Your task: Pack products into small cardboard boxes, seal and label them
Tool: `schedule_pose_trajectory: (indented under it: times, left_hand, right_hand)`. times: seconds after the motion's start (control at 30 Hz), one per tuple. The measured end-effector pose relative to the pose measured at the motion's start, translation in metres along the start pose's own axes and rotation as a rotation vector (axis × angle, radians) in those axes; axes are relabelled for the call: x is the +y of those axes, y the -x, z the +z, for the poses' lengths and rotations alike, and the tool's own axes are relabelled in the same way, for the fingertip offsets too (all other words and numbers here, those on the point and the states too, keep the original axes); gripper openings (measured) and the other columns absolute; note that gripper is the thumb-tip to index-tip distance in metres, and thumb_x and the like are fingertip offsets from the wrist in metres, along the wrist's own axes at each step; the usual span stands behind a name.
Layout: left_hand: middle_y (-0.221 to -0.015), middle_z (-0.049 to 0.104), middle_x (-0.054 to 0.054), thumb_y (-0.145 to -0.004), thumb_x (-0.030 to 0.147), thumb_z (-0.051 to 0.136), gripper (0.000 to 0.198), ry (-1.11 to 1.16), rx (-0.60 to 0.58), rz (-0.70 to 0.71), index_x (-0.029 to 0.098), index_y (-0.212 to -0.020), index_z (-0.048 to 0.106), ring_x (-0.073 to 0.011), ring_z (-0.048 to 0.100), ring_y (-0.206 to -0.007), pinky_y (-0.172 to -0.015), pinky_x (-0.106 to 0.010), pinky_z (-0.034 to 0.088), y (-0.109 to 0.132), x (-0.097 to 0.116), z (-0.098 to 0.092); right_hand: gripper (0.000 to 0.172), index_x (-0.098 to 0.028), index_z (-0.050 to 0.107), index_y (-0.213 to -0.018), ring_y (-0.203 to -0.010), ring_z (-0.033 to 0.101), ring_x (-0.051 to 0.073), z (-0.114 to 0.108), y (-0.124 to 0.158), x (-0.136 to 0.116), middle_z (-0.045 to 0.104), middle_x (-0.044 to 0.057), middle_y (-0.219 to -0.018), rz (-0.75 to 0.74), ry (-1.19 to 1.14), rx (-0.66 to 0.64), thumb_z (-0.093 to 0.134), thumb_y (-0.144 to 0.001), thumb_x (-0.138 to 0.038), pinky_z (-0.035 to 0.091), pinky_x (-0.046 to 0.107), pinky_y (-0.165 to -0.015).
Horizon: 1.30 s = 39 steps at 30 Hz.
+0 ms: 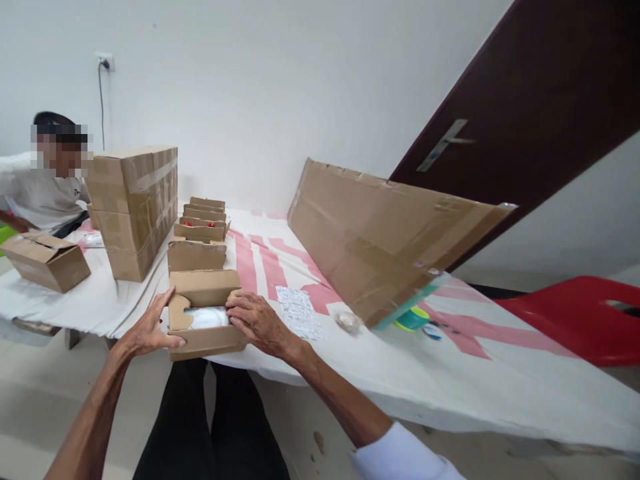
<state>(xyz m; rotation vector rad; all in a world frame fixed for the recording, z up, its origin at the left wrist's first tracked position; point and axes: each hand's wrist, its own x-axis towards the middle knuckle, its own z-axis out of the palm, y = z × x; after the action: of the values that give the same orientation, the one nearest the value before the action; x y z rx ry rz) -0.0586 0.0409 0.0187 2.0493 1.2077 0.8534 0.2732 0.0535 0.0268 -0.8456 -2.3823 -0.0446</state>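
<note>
A small cardboard box (213,341) sits at the table's near edge with its lid (206,288) raised at the far side. Inside lies something white and rounded (209,318), partly covered by the left flap (180,315); its kind does not show. My left hand (149,328) grips the box's left end, thumb against the front wall and fingers along the side. My right hand (260,325) has its fingers curled over the flap at the right end. Straight behind stands a row of similar boxes (197,255) with raised lids, one showing red bits.
Taped cartons (133,213) are stacked at left, near a separate box (47,260) and a seated person (43,187). On the right are a printed sheet (299,312), a tape roll (349,323), a green-yellow roll (413,319), a leaning cardboard panel (380,233) and a red chair (575,320).
</note>
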Motion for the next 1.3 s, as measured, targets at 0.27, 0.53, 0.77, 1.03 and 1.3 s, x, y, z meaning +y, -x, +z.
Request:
schedule_pose_trajectory:
  times: [0.27,0.53,0.77,1.03,1.3]
  left_hand:
    - [-0.164,0.037,-0.016,-0.067,0.04,0.09,0.123,-0.005,0.002,-0.015,0.028,-0.169,0.022,-0.0415,0.04,-0.15,-0.122,-0.058,0.04,0.001,0.003,0.001]
    - [-0.165,0.036,-0.015,-0.07,0.04,0.088,0.12,0.028,0.018,-0.004,0.028,-0.169,0.022,-0.0416,0.039,-0.151,-0.122,-0.058,0.04,0.005,0.005,0.004]
    - [-0.167,0.034,-0.017,-0.07,0.045,0.089,0.122,0.021,0.029,0.012,0.027,-0.17,0.021,-0.0434,0.039,-0.151,-0.122,-0.059,0.041,0.004,0.003,0.006]
    - [-0.166,0.034,-0.017,-0.071,0.046,0.09,0.125,0.016,0.036,0.035,0.029,-0.171,0.017,-0.0431,0.039,-0.151,-0.118,-0.06,0.044,0.004,0.0,0.009]
    - [-0.166,0.033,-0.017,-0.067,0.036,0.091,0.128,0.044,0.055,0.025,0.03,-0.171,0.016,-0.0426,0.038,-0.151,-0.121,-0.061,0.041,0.006,-0.005,0.015]
  right_hand:
    - [0.016,-0.024,0.074,-0.111,-0.117,0.062,0.031,-0.016,-0.003,0.005,0.074,0.011,-0.118,0.066,0.096,-0.042,0.068,-0.096,-0.02,0.052,0.05,-0.099]
    - [0.026,-0.025,0.069,-0.119,-0.111,0.065,0.029,-0.018,0.007,0.008,0.072,0.009,-0.116,0.167,-0.102,0.102,0.065,-0.093,-0.019,0.055,0.049,-0.098]
    - [0.037,-0.026,0.067,-0.119,-0.111,0.067,0.027,-0.014,0.014,0.012,0.07,0.008,-0.116,0.221,-0.071,0.197,0.055,-0.089,-0.009,0.057,0.044,-0.097]
    - [0.02,-0.02,0.074,-0.101,-0.106,0.068,0.026,-0.012,-0.029,-0.025,0.076,0.013,-0.113,0.155,0.063,-0.056,0.054,-0.1,-0.015,0.054,0.042,-0.097]
    - [0.03,-0.02,0.075,-0.117,-0.104,0.073,0.018,0.023,-0.066,-0.047,0.078,0.006,-0.114,0.218,-0.615,-0.211,0.048,-0.103,-0.021,0.054,0.031,-0.092]
